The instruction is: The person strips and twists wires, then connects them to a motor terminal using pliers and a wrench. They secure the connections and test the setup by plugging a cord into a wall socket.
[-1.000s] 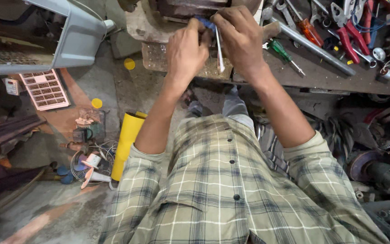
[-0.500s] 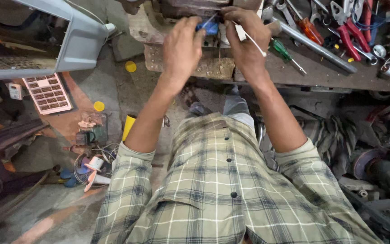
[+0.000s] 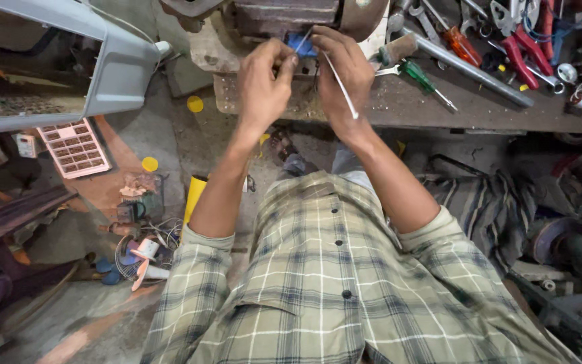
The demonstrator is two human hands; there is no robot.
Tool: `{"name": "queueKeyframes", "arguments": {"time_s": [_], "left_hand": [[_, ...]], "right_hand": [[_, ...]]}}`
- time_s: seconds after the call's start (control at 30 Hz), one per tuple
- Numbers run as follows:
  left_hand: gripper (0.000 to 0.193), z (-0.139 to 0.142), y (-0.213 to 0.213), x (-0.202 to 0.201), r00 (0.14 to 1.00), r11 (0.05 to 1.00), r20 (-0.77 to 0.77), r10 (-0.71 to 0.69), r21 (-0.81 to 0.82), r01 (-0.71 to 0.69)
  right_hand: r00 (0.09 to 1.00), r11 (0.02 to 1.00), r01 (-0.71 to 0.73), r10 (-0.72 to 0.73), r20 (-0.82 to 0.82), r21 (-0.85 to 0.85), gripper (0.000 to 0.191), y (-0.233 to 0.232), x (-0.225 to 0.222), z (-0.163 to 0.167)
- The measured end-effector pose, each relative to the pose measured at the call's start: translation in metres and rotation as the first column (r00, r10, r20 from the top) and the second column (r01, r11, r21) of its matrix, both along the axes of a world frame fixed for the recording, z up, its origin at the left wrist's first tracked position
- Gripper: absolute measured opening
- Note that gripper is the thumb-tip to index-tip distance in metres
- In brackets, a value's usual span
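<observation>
Both my hands are raised to a rusty metal motor-like unit (image 3: 284, 13) at the workbench's near edge. My left hand (image 3: 264, 84) pinches a thin wire by a small blue part (image 3: 300, 44) on the unit's front. My right hand (image 3: 341, 74) also has its fingers closed at the blue part, and a thin white wire (image 3: 340, 87) runs down across its back. What the fingertips grip exactly is hidden. I wear a checked shirt.
The wooden workbench (image 3: 439, 108) carries a green-handled screwdriver (image 3: 422, 77), an orange-handled one (image 3: 459, 44), red pliers (image 3: 520, 47) and a metal pipe (image 3: 473, 67). A grey housing (image 3: 102, 61) stands at left. A yellow cylinder (image 3: 195, 192), wires and scrap lie on the floor.
My hands have shifted slightly left and closer together at the blue part. The white wire now hangs over my right hand. The camera has tilted.
</observation>
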State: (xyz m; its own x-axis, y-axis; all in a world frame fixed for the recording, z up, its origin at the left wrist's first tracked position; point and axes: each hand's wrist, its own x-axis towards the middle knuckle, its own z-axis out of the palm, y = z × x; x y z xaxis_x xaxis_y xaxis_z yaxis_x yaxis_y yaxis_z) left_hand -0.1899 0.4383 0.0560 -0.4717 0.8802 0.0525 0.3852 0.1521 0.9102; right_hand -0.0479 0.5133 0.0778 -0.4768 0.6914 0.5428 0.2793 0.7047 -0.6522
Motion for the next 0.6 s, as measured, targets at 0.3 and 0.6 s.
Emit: {"name": "queueKeyframes", "arguments": {"time_s": [0.3, 0.6], "left_hand": [[0.005, -0.006, -0.003, -0.010, 0.993, 0.997, -0.115, -0.003, 0.074, 0.011], [0.009, -0.013, -0.032, 0.001, 0.997, 0.989, 0.034, -0.065, -0.127, 0.069]], "right_hand": [[0.967, 0.970, -0.235, 0.228, 0.113, 0.054, 0.021, 0.036, 0.015, 0.024], [0.962, 0.966, -0.232, 0.211, 0.175, 0.113, 0.019, 0.029, 0.017, 0.027]]}}
